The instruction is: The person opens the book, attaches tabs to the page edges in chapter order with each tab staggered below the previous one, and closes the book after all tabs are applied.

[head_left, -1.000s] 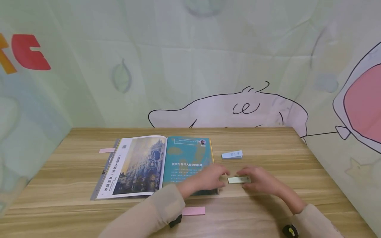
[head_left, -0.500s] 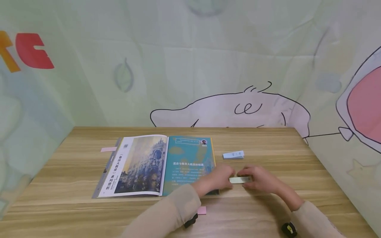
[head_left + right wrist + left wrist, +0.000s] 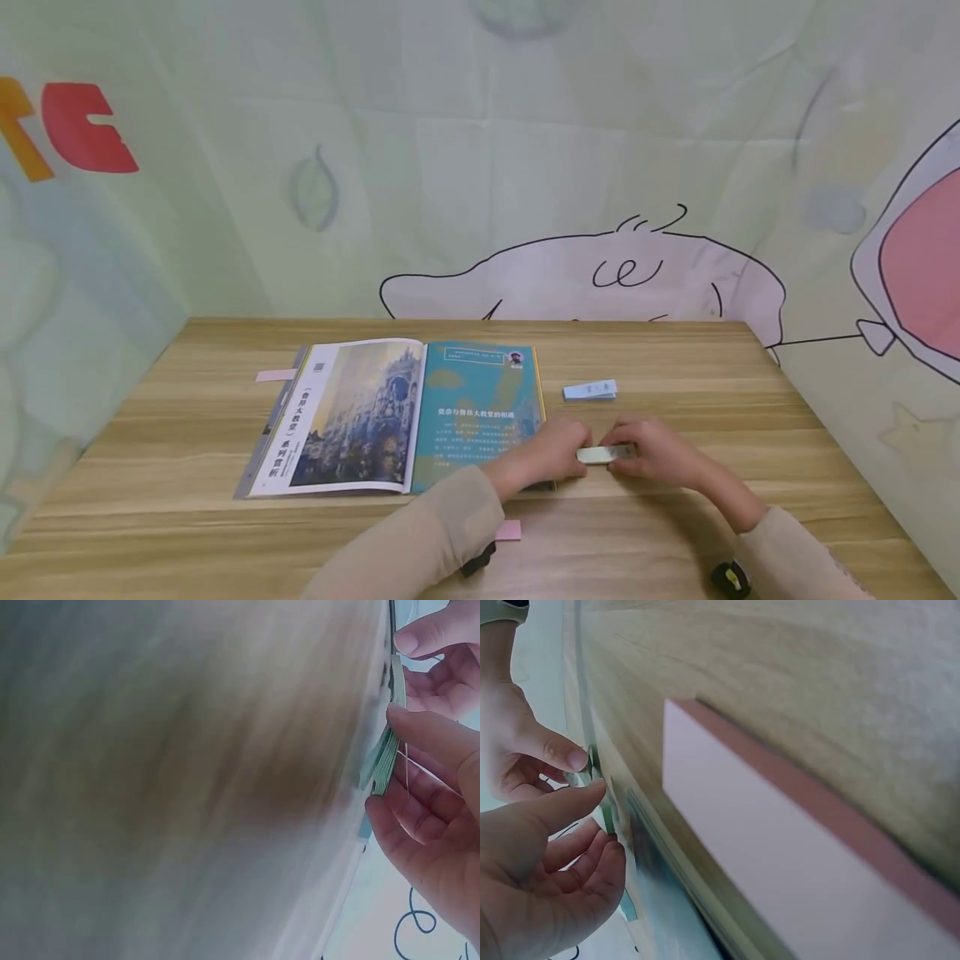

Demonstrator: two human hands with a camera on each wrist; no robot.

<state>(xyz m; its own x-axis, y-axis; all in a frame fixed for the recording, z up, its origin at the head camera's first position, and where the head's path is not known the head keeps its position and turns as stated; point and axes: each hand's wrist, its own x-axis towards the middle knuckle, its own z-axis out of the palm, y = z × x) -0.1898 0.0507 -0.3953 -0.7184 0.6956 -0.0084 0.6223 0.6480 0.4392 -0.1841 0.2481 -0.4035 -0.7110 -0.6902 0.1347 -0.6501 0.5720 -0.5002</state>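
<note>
A pale green sticky note pad (image 3: 597, 455), a narrow strip with handwriting on its right end, is between my two hands, right of the open magazine. My left hand (image 3: 551, 450) pinches its left end between thumb and fingers. At the other end, my right hand (image 3: 660, 451) grips it the same way. Seen from the right wrist, the pad (image 3: 388, 742) shows a stack of thin sheets, with the top sheet partly lifted from the rest. A blue sticky note pad (image 3: 590, 390) with writing lies just beyond the hands.
The magazine (image 3: 480, 392) lies open on the wooden table (image 3: 660, 542), a pink tab (image 3: 275, 376) sticking out at its left edge. A pink sticky note pad (image 3: 511, 530) sits partly hidden by my left sleeve. Behind the table hangs a printed cloth (image 3: 450, 192).
My left hand has moved right, from beside the magazine's edge to the green pad's left end, and has taken hold of it. The right hand stays at the pad's right end.
</note>
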